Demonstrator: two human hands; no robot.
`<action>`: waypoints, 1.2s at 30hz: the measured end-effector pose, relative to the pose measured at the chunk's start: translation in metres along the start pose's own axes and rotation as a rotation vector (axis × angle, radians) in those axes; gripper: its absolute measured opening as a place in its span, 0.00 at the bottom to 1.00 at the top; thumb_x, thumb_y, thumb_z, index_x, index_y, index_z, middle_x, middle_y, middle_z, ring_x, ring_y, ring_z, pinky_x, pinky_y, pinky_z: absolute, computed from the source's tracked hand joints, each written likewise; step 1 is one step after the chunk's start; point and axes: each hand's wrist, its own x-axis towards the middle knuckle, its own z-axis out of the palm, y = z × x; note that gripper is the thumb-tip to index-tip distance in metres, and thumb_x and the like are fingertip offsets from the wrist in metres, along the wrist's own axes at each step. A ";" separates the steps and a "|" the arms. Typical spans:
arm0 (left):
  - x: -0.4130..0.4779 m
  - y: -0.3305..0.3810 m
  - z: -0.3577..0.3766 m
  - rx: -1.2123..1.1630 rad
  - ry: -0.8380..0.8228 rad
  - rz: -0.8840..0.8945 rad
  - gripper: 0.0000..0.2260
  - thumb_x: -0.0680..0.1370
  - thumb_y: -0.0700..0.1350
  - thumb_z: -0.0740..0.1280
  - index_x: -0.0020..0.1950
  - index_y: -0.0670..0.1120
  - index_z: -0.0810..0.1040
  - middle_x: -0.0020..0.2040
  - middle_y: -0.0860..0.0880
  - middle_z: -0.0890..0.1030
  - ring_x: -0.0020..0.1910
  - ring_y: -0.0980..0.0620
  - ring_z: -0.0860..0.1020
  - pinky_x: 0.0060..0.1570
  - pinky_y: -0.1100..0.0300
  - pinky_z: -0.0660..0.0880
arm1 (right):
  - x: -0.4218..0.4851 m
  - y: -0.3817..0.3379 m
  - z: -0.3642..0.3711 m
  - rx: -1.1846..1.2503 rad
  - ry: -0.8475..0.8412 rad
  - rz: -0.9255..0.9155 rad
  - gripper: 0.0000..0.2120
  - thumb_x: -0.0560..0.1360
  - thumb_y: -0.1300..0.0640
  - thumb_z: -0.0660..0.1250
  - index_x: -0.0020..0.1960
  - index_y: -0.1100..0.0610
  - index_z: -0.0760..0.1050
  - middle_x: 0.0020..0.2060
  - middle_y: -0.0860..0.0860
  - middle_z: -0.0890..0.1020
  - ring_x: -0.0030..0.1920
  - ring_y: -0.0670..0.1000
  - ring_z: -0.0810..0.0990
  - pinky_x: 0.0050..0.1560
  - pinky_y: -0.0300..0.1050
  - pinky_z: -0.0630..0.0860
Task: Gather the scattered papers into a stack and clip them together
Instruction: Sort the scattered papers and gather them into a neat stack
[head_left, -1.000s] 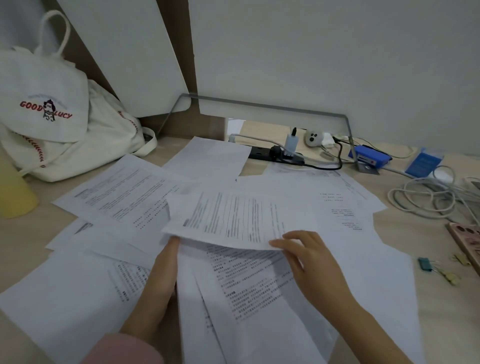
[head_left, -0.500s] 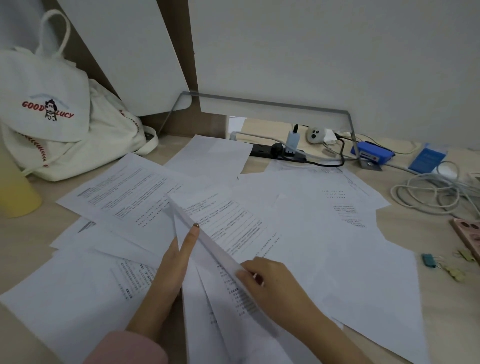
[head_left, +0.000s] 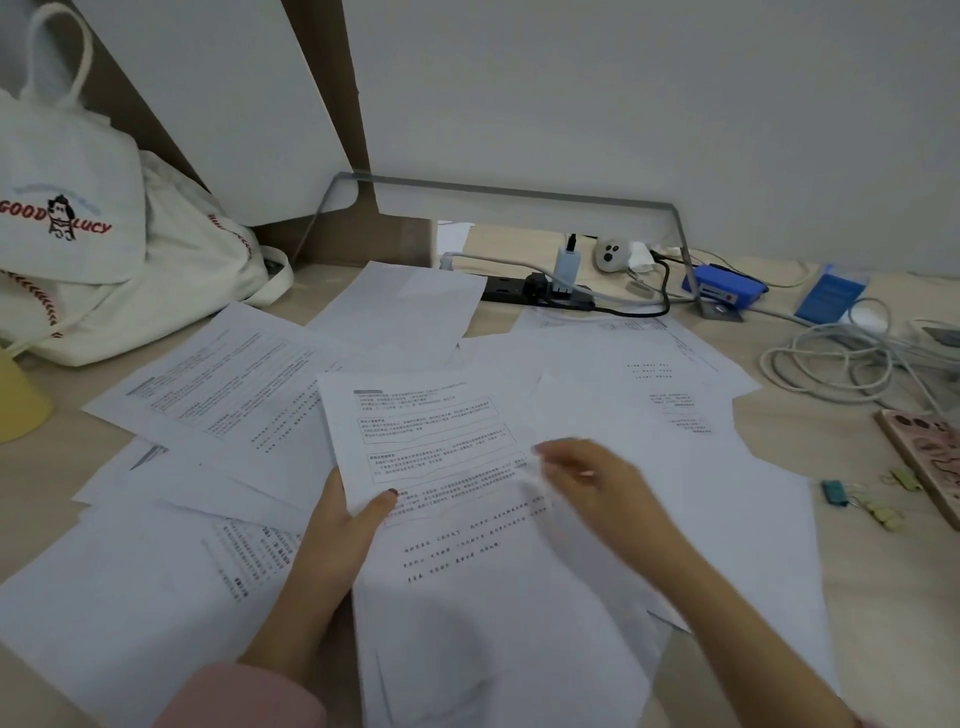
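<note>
**Loose sheets lie on both sides of the held page**

The left grip (head_left: 337, 530) pinches a printed sheet (head_left: 426, 436) at its near-left corner, thumb on top. The sheet's long axis runs away from the person and leans slightly left. The right grip (head_left: 592, 483) is blurred at that sheet's right edge, so it cannot be told whether it holds anything. The other papers (head_left: 218, 384) overlap across the surface (head_left: 810, 441), to the left of, beyond and to the right of the held sheet. The sheets on the right are nearer the right grip, so they probably fall to it. The clips (head_left: 836, 491) lie well off to the right, also on that grip's side.
</note>
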 end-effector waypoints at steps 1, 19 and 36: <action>0.000 0.000 0.000 0.005 0.002 0.001 0.17 0.77 0.38 0.64 0.64 0.48 0.69 0.57 0.50 0.76 0.58 0.49 0.74 0.56 0.56 0.69 | 0.005 0.014 -0.016 -0.114 0.070 0.023 0.12 0.75 0.60 0.65 0.58 0.56 0.77 0.54 0.53 0.80 0.50 0.47 0.76 0.51 0.32 0.67; -0.007 0.009 0.009 0.074 0.030 0.018 0.18 0.77 0.37 0.63 0.66 0.45 0.70 0.55 0.51 0.75 0.54 0.52 0.72 0.53 0.58 0.67 | 0.036 0.091 -0.106 -0.654 -0.040 0.390 0.39 0.64 0.36 0.71 0.68 0.55 0.65 0.65 0.58 0.68 0.66 0.59 0.64 0.65 0.52 0.62; -0.008 0.008 0.009 0.039 0.019 0.007 0.15 0.77 0.38 0.63 0.63 0.48 0.72 0.54 0.50 0.77 0.54 0.50 0.74 0.54 0.56 0.69 | 0.031 0.044 -0.123 -0.513 0.325 0.234 0.15 0.75 0.57 0.64 0.62 0.57 0.70 0.58 0.57 0.76 0.53 0.58 0.76 0.50 0.50 0.71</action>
